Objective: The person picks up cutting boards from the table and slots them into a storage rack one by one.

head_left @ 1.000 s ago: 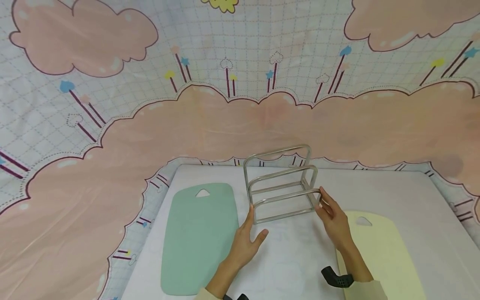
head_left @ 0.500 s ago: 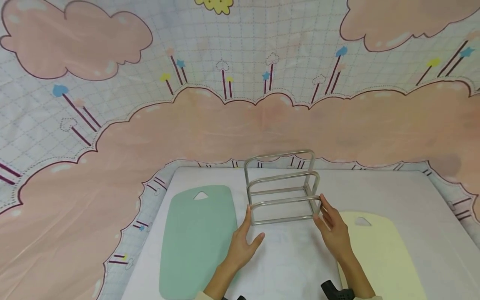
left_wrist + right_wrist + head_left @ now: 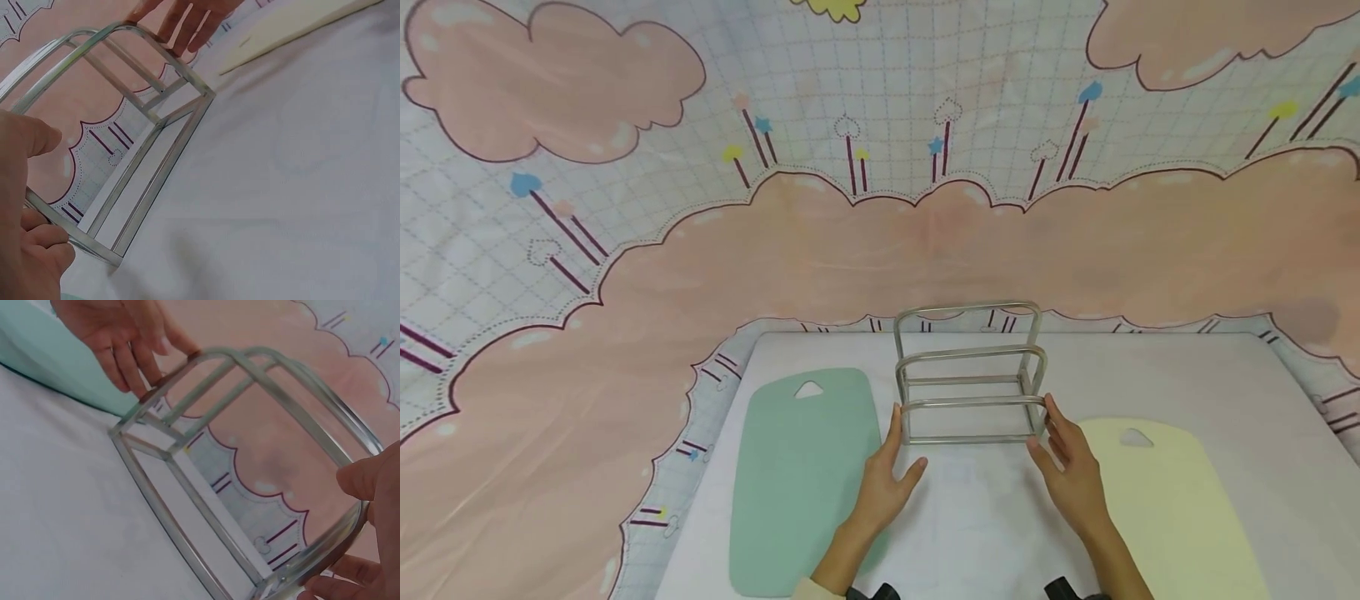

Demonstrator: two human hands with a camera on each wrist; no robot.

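Note:
A silver metal rack (image 3: pixel 973 402) with several upright loops stands toward the back of the white table, its front bar level across the head view. My left hand (image 3: pixel 878 492) touches its left side with extended fingers, thumb held away from the frame. At the opposite side, my right hand (image 3: pixel 1071 475) rests its fingers along the right end of the loops, the thumb near the front corner. In the left wrist view, the rack's near base bar (image 3: pixel 164 178) lies on the cloth. Straight, relaxed fingers of the left hand (image 3: pixel 125 340) show at the far end in the right wrist view.
A green cutting board (image 3: pixel 805 483) lies flat left of the rack, partly under the left forearm. To the right, a pale yellow cutting board (image 3: pixel 1165 500) lies beneath the right forearm. Behind the white table (image 3: pixel 1150 371) hangs a patterned cloth (image 3: pixel 925 242).
The rack has turned from a slant to nearly square with the table's back edge. Its right end has come nearer, the right hand moving with it. Both boards lie as before.

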